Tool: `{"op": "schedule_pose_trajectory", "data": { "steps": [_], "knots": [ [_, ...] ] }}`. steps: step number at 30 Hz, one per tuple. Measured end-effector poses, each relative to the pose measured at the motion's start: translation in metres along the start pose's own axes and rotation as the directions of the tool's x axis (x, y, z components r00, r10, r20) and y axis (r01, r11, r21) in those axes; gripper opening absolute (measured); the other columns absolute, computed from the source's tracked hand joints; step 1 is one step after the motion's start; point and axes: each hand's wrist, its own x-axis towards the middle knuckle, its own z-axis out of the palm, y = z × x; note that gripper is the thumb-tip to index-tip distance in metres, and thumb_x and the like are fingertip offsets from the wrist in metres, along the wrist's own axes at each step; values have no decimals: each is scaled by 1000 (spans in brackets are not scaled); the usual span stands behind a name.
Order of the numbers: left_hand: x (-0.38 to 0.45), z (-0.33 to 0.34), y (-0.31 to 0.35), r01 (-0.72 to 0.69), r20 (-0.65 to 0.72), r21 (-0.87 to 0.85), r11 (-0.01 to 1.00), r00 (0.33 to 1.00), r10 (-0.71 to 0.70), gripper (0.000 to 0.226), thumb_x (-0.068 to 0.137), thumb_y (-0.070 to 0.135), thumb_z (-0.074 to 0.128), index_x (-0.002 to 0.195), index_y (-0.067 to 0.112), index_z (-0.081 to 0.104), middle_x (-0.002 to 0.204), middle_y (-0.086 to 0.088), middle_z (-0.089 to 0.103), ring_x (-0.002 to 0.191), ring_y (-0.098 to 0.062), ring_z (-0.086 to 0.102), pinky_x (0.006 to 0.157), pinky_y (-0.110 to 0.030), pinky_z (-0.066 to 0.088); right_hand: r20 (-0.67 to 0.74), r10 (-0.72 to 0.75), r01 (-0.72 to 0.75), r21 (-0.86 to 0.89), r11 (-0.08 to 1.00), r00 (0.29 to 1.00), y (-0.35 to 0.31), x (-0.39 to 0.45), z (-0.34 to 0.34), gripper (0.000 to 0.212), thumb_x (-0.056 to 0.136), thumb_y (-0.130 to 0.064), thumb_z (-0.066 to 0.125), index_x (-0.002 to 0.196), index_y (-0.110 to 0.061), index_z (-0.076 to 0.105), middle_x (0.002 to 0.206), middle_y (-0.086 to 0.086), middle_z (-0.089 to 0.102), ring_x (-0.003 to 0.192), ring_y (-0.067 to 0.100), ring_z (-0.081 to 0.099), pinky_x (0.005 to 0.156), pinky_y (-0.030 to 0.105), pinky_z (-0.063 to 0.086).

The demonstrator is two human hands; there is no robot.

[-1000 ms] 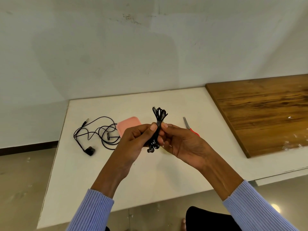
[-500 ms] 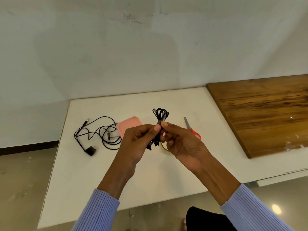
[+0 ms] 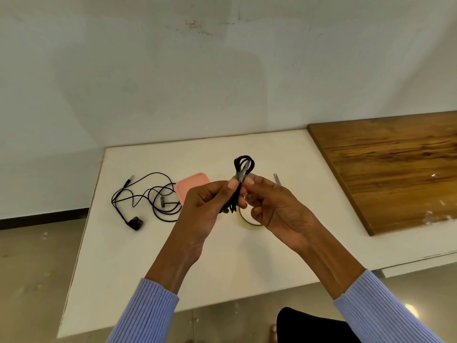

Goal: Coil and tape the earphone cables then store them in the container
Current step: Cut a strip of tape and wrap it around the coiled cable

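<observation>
Pressing tape around 1 coiled earphone bundle (image 3: 241,179), frame centre, pinched between left hand (image 3: 206,206) and right hand (image 3: 274,206), both clamped on it above the table.

Head view: the taping step looks nearly done; next, judging by the layout, the bundle goes to the pink container (image 3: 191,185) just left of the hands. A second, loose earphone (image 3: 148,196) lies uncoiled at left. Tape roll (image 3: 248,220) and scissors (image 3: 277,179) sit behind the hands on the white table (image 3: 148,268); wooden board (image 3: 395,169) at right, bare wall above.

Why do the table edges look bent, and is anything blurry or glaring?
Head view: the wide-angle lens makes the white table edges splay; hands and coiled earphones look sharp; soft shadow on the wall; one glare spot on the floor.
</observation>
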Motion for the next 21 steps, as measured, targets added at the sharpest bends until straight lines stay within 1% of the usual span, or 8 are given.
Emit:
{"op": "schedule_pose_trajectory", "data": {
  "steps": [2,5,7,11,13,15,18,21],
  "knots": [
    [0,-1,0,-21,-8,49,999,1000,22,26,83,37,54,74,22,74,66,1,68,74,-16,59,74,-32,43,32,-14,14,-18,1000,999,-2,-2,0,23,73,-29,72,94,-18,71,82,-3,58,71,6,48,55,14,38],
    [-2,-2,0,-40,18,96,995,999,39,27,84,37,53,75,22,74,68,0,68,75,-18,60,76,-35,43,7,-76,76,-105,992,997,1,-2,1,35,70,-32,76,100,-14,69,85,-1,59,67,8,49,56,17,36],
    [-3,-1,-1,-34,37,83,996,999,31,28,83,37,53,76,21,75,69,-1,69,75,-17,59,75,-32,43,0,-111,110,-123,986,994,3,-1,2,31,69,-29,73,95,-13,67,78,0,60,61,11,50,55,18,34],
    [-3,0,-2,23,46,-14,1000,999,-23,27,82,36,54,73,23,76,67,-2,68,77,-18,59,73,-24,43,29,-105,107,-84,991,994,3,1,2,24,70,-26,69,89,-11,67,66,-2,59,56,11,49,54,17,33],
    [-2,-1,-2,28,53,-36,999,998,-26,27,81,36,54,73,22,76,66,-1,68,75,-17,59,68,-19,44,38,-96,99,-85,992,995,3,2,2,25,69,-26,69,90,-13,68,67,-2,58,59,11,48,54,16,34],
    [-2,-2,-2,18,47,-39,999,999,-16,27,81,36,54,73,21,76,65,-1,67,73,-15,59,64,-16,45,34,-78,80,-74,994,996,5,3,1,29,69,-26,70,96,-13,69,73,-2,57,66,11,45,52,14,36],
    [-1,-5,-3,-4,28,-25,1000,1000,5,27,83,35,54,74,21,75,66,-1,68,73,-14,62,64,-13,46,25,-61,62,-55,997,998,8,5,1,42,71,-26,71,109,-10,67,80,0,56,74,13,43,51,13,39],
    [-1,-7,-4,-11,22,-19,1000,1000,12,28,84,35,53,73,22,75,66,-1,68,74,-16,62,66,-15,47,44,-59,60,-42,997,997,8,5,2,41,73,-23,70,111,-10,66,81,0,57,75,14,44,52,13,41]
  ]
}}
